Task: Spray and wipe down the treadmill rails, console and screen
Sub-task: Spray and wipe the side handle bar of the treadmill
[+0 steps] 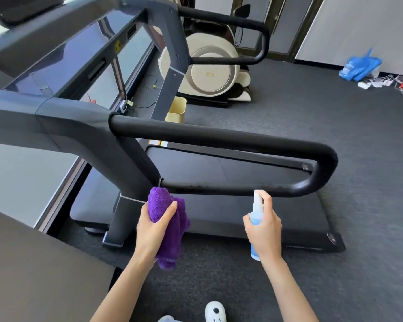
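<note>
She's at the spraying step on the near rail [219, 190], right hand [264, 228] wrapped round the spray bottle [256, 219], left hand [155, 226] clutching the purple cloth [166, 219], so wiping likely follows.

Cloth [165, 219] left of spray bottle [256, 219], both before treadmill rail [230, 188], bin [176, 110] behind

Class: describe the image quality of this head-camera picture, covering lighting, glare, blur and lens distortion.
Head view: even daylight, soft shadows; the window glass beside the treadmill shows reflections; wide-angle lens bows the near black rail and frame; the console at top left is blurred; the purple cloth and spray bottle are fairly sharp.
</note>
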